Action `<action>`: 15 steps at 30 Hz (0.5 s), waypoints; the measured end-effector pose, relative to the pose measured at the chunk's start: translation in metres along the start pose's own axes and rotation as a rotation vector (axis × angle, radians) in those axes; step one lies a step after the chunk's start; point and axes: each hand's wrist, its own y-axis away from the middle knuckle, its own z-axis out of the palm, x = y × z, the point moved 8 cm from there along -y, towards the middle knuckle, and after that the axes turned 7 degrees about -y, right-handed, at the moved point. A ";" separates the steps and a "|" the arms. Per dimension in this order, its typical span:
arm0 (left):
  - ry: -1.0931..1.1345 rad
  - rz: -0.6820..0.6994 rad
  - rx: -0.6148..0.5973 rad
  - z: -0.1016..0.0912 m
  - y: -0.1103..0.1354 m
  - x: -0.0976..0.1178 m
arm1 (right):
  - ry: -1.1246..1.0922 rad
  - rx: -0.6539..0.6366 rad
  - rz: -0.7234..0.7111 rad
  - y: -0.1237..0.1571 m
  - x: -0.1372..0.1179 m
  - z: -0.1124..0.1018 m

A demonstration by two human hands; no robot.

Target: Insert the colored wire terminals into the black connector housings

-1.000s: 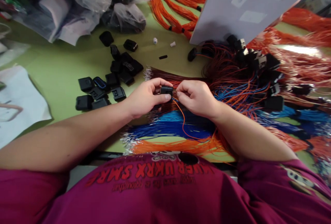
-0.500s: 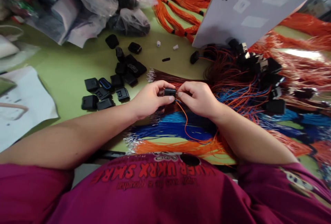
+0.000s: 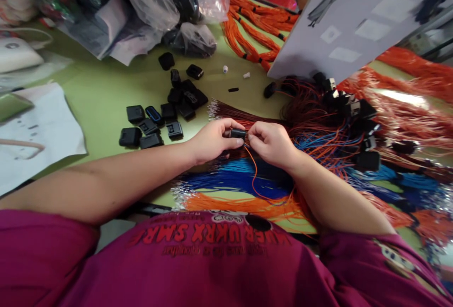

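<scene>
Between thumb and fingers, my left hand point(image 3: 214, 140) grips a small black connector housing point(image 3: 238, 133). My right hand point(image 3: 271, 141) is pinched close against the housing's right side; its fingertips seem to hold a thin wire, mostly hidden by the fingers. An orange wire point(image 3: 255, 170) hangs from the housing and curves down over the bundles. Beneath both hands lie brown wires point(image 3: 244, 112), light blue wires point(image 3: 235, 165), dark blue wires point(image 3: 226, 180) and orange wires point(image 3: 226, 203), with metal terminals at their left ends.
Several loose black housings point(image 3: 150, 140) lie left of my hands. Wired connectors point(image 3: 354, 108) are heaped at the right, below a leaning white board point(image 3: 339, 19). Plastic bags point(image 3: 152, 0) stand at the back left. Two small white pieces point(image 3: 247, 75) and a paper sheet point(image 3: 53, 127) lie on the green table.
The view has shifted, so the scene sits slightly lower in the picture. Both hands keep their hold at the housing, the right fingertips slightly farther from it.
</scene>
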 end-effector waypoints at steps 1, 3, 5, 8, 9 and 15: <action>0.016 0.001 0.001 -0.001 0.000 0.000 | -0.015 0.003 0.010 0.000 0.000 -0.001; 0.037 0.006 0.004 -0.002 -0.001 0.000 | -0.038 0.005 0.023 0.001 0.001 -0.001; 0.036 0.005 0.002 -0.001 -0.001 -0.001 | -0.038 0.005 0.021 0.001 0.001 0.000; 0.012 -0.006 -0.006 0.003 0.000 -0.001 | -0.014 0.004 0.003 0.001 0.002 0.003; 0.008 -0.009 -0.004 0.003 0.001 -0.001 | -0.008 0.002 -0.004 0.001 0.002 0.004; 0.081 -0.013 0.015 -0.001 0.000 -0.002 | -0.033 -0.007 0.005 0.001 0.001 0.003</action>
